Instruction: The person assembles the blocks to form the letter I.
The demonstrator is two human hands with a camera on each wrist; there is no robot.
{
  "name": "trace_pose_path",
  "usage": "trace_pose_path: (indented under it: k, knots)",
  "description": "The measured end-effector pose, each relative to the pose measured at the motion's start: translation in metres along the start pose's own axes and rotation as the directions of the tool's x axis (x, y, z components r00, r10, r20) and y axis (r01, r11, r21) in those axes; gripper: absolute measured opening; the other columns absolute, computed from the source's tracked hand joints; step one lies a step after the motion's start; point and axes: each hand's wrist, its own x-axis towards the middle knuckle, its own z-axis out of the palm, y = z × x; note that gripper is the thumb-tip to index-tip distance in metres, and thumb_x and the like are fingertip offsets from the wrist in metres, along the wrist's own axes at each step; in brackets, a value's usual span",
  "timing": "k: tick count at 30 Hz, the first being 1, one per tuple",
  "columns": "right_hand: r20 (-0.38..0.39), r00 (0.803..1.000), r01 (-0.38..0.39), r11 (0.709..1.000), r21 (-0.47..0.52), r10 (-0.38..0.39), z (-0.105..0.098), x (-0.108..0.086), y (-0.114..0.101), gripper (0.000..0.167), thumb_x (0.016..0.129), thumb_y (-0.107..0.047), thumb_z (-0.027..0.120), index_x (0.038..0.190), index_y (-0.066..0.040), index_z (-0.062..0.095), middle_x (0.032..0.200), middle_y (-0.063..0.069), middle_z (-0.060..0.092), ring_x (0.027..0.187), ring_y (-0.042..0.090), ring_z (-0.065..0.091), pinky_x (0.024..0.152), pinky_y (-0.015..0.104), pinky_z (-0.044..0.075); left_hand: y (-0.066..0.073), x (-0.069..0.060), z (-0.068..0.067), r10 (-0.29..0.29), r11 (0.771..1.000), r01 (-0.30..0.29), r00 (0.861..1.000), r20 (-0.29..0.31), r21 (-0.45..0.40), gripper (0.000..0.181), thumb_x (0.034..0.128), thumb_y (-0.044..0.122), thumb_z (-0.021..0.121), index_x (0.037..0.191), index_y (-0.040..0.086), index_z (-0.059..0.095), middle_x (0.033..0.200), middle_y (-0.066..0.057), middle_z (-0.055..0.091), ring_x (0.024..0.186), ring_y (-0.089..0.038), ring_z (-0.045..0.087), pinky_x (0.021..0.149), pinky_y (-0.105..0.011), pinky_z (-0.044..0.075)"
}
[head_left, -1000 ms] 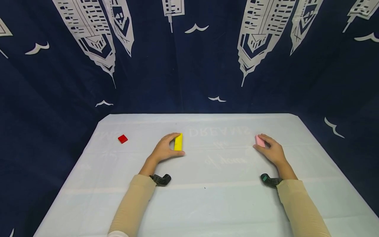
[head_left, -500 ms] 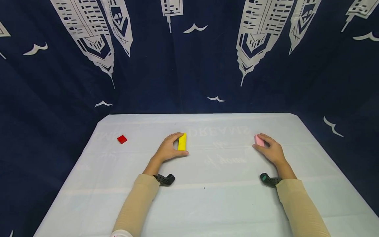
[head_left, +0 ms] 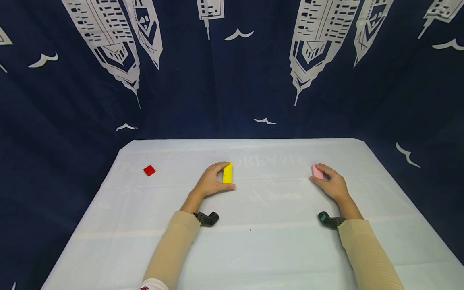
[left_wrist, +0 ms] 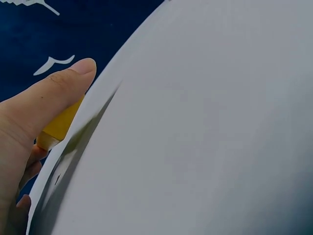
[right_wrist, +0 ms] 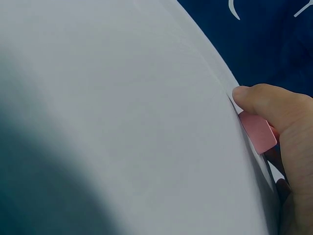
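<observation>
Near the middle of the table in the head view, the left hand point(head_left: 212, 181) grips a yellow block point(head_left: 227, 173) between thumb and fingers. The left wrist view shows the thumb across that yellow block point(left_wrist: 59, 123), with a shadow on the cloth beside it. On the right side, the right hand point(head_left: 334, 185) pinches a pink block point(head_left: 317, 172); the right wrist view has the pink block point(right_wrist: 259, 132) under the thumb, at the cloth. A red block point(head_left: 149, 170) lies by itself at the far left, touched by neither hand.
A white cloth point(head_left: 275, 249) with faint lettering covers the table. Behind it hangs a dark blue curtain point(head_left: 224, 92) printed with white buildings and birds. Each wrist carries a black device, the left one point(head_left: 208, 218) and the right one point(head_left: 330, 220).
The left hand and the yellow block have moved to the right, toward the middle of the table. The right hand, the pink block and the red block have stayed in place.
</observation>
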Motion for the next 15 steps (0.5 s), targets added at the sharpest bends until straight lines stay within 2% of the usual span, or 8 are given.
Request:
trace_pose_path:
  k: [7, 15]
  knots:
    - [0.014, 1.000, -0.013, 1.000, -0.006, 0.013, -0.0006, -0.0011, -0.0005, 0.073, 0.090, -0.041, 0.068, 0.144, 0.001, 0.043, 0.152, 0.024, 0.033, 0.140, 0.047, 0.026, 0.111, 0.061, 0.023, 0.0046, 0.0026, 0.0039, 0.009, 1.000, -0.008, 1.000, -0.020, 0.019, 0.094, 0.0689, 0.052, 0.084, 0.146, 0.014, 0.046, 0.149, -0.007, 0.044, 0.139, -0.027, 0.036, 0.115, -0.045, 0.025]
    - [0.019, 1.000, -0.008, 1.000, -0.001, 0.008, -0.0013, -0.0007, -0.0027, 0.072, 0.091, -0.039, 0.068, 0.144, 0.001, 0.043, 0.152, 0.024, 0.031, 0.140, 0.046, 0.024, 0.111, 0.062, 0.022, 0.0087, 0.0073, 0.0076, -0.003, 0.999, 0.004, 1.000, -0.006, 0.043, 0.095, 0.0693, 0.053, 0.084, 0.147, 0.014, 0.045, 0.149, -0.006, 0.044, 0.139, -0.025, 0.036, 0.116, -0.042, 0.024]
